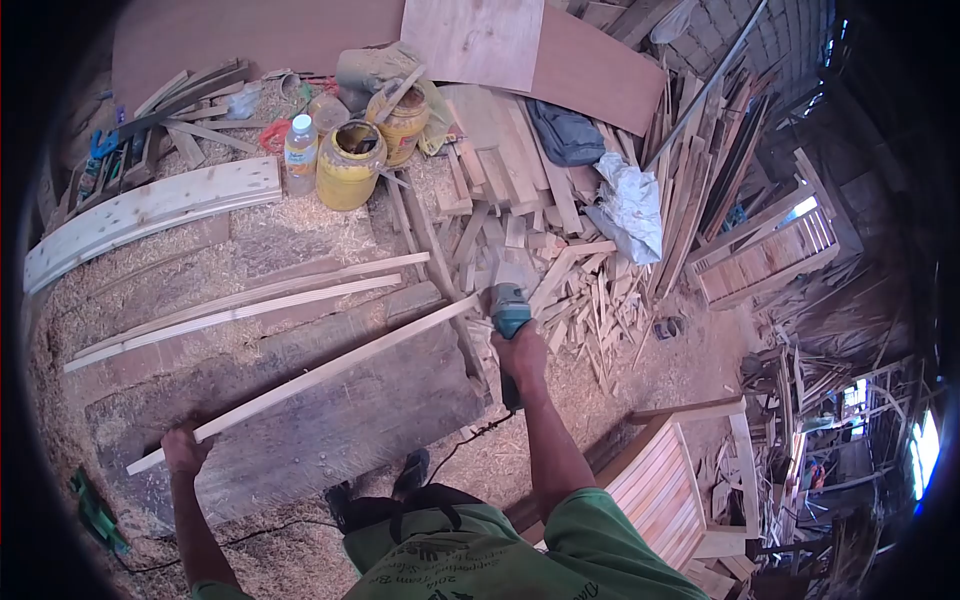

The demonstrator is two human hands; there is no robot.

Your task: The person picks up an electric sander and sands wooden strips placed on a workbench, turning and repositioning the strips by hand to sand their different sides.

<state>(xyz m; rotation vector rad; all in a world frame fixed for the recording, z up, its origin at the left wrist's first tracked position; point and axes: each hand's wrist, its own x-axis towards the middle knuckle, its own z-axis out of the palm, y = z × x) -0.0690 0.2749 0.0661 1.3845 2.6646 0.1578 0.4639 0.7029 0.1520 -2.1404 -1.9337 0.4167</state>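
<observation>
A long, narrow wooden strip lies slantwise over the dark work board. Near the strip's lower left end, my left hand is wrapped round it. My right hand grips a green power tool, whose head is at the strip's upper right end; whether the two touch is unclear. A dark cord runs from the tool's rear. Two thin curved strips lie beyond the one I hold.
Yellow containers and a bottle stand at the back. Wide curved boards lie at the left. Offcuts and stacked planks fill the right, with a slatted wooden piece at the lower right.
</observation>
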